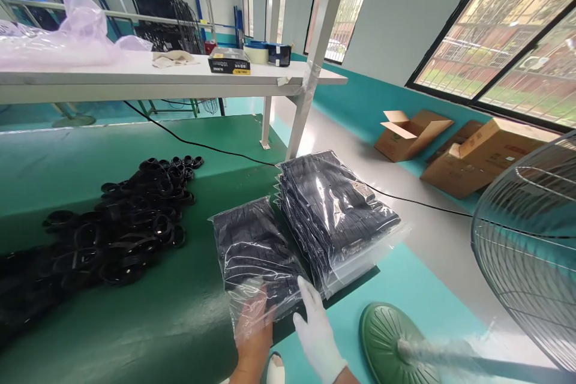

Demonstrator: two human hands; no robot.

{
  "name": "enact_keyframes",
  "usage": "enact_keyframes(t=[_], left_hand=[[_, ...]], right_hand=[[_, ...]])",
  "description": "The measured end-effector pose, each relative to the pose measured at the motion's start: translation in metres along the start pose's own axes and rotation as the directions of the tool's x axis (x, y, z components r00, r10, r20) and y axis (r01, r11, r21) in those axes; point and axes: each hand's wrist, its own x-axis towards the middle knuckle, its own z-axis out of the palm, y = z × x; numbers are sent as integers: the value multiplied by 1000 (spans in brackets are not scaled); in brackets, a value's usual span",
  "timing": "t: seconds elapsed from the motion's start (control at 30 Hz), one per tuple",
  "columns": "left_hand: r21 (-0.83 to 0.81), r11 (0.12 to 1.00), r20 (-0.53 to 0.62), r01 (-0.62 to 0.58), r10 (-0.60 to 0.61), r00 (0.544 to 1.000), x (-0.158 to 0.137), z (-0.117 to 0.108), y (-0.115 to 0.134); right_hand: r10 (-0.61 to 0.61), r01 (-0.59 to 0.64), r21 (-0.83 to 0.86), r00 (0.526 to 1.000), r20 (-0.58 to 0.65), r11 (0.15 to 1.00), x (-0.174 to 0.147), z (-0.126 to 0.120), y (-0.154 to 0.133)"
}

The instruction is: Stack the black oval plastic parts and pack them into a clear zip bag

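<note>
My bare left hand (254, 321) is at the near end of a clear plastic bag (258, 246) packed with thin black pieces. Loose film lies over its fingers, which look curled at the bag's mouth; their tips are partly hidden. In a white glove, my right hand (315, 330) has thumb and fingers apart, with the fingertips at the bag's near right corner. This bag lies flat on the green table. Just right of it rises a stack of similar filled bags (335, 210), its top bag's clear flap hanging toward me.
Many glossy black ring-ended parts (130, 222) are heaped on the green tabletop (180, 324) at left. A white shelf (180, 87) crosses behind, with a black cable (202, 145) below. A fan cage (531, 240) and green base (396, 345) stand right, cardboard boxes (477, 162) beyond.
</note>
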Motion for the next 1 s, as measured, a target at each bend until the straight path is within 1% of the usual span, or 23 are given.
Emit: enact_keyframes(t=[0.07,0.13,0.27,0.37,0.47,0.53,0.57,0.63,0.7,0.73,0.8,0.87,0.9,0.93,1.0], left_hand=[[43,998,31,-44,43,999,2,-2,4],[85,995,50,-43,39,998,5,-5,12],[115,993,91,-14,3,996,8,-14,21],[118,993,113,-23,10,994,7,-19,15],[134,990,112,-31,16,994,3,-22,7],[148,988,104,-40,24,994,1,-24,7],[157,987,102,-45,29,994,1,-25,9],[181,982,112,-55,36,993,4,-25,16],[204,978,125,-42,17,992,7,-25,24],[204,978,132,-35,8,991,9,-25,27],[171,985,138,-27,3,990,10,-25,29],[123,992,130,-18,2,991,9,-23,26],[103,995,124,-10,-3,992,8,-22,23],[86,996,117,1,-11,993,6,-21,20],[54,998,108,24,-30,994,4,-19,15]], right_hand=[[-38,41,73,999,-31,997,2,1,3],[-69,73,106,997,-42,992,5,0,7],[-66,63,138,998,16,988,8,-6,11],[-52,50,230,999,2,972,0,-6,13],[-32,43,384,999,-35,922,-10,1,14],[-18,29,426,999,-30,904,-12,5,12],[-21,25,407,1000,-12,913,-11,7,11],[-28,19,307,999,22,951,-7,8,7],[-30,20,228,999,44,974,-2,6,4],[-31,21,227,999,42,974,-1,5,3],[-45,40,285,999,12,958,-2,3,4],[-66,78,316,997,-48,946,-6,3,8],[-71,92,293,994,-81,952,-9,3,10],[-77,99,243,992,-100,965,-11,2,13],[-94,100,88,993,-75,991,-13,2,16]])
